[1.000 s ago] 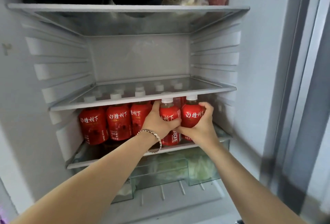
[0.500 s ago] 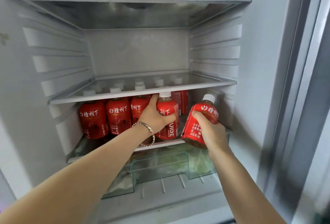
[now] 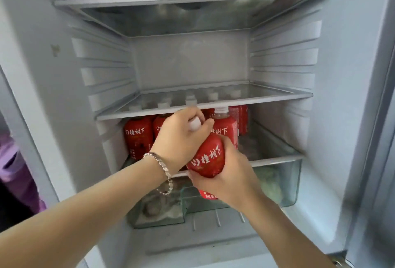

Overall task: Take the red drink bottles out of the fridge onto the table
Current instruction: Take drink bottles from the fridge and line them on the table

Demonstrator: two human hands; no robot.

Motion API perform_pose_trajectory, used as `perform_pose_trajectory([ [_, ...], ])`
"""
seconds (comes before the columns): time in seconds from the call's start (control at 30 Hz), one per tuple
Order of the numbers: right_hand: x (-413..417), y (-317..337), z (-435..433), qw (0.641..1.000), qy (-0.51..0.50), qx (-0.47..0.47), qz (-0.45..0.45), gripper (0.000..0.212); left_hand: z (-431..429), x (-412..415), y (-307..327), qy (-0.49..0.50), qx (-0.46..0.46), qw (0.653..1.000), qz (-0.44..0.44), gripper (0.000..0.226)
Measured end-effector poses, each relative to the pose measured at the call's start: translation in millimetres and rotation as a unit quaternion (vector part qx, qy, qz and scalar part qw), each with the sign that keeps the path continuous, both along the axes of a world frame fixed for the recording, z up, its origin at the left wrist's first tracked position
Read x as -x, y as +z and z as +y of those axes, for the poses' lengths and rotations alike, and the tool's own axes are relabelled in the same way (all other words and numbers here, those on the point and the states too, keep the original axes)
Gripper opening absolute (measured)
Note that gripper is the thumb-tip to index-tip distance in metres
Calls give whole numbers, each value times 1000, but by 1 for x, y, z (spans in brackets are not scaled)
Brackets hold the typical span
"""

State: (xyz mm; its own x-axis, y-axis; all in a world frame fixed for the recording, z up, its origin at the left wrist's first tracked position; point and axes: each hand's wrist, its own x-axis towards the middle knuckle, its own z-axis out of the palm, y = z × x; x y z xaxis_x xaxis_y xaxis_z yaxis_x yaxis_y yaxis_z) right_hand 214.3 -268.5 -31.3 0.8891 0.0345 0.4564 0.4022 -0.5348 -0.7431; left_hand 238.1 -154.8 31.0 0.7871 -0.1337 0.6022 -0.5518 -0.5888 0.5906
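Tilted red bottle [image 3: 208, 158] held at the shelf [image 3: 275, 159] front: left hand [image 3: 179, 139] grips its cap end, right hand [image 3: 226, 173] its body.

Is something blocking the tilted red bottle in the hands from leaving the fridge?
Nothing visible does. The tilted bottle, held by the left hand and right hand, is in front of the shelf edge. The table is not in view.

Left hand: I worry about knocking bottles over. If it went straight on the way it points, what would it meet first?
The left hand has its grip round the white cap of the tilted bottle. Straight on, it would probably meet the upright red bottle just beyond, though depth is unclear.
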Motion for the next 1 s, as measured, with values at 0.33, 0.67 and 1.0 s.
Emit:
perform_pose_trajectory([
  [0.33,-82,9,-18,977,-72,-182,85,104,43,5,-3,124,-71,990,20,21],
  [0.67,-83,10,-13,971,-145,-170,79,76,33,-31,6,80,39,975,203,57],
  [1.0,-57,6,-13,901,-70,-401,149,69,30,-30,7,57,81,971,219,55],
])
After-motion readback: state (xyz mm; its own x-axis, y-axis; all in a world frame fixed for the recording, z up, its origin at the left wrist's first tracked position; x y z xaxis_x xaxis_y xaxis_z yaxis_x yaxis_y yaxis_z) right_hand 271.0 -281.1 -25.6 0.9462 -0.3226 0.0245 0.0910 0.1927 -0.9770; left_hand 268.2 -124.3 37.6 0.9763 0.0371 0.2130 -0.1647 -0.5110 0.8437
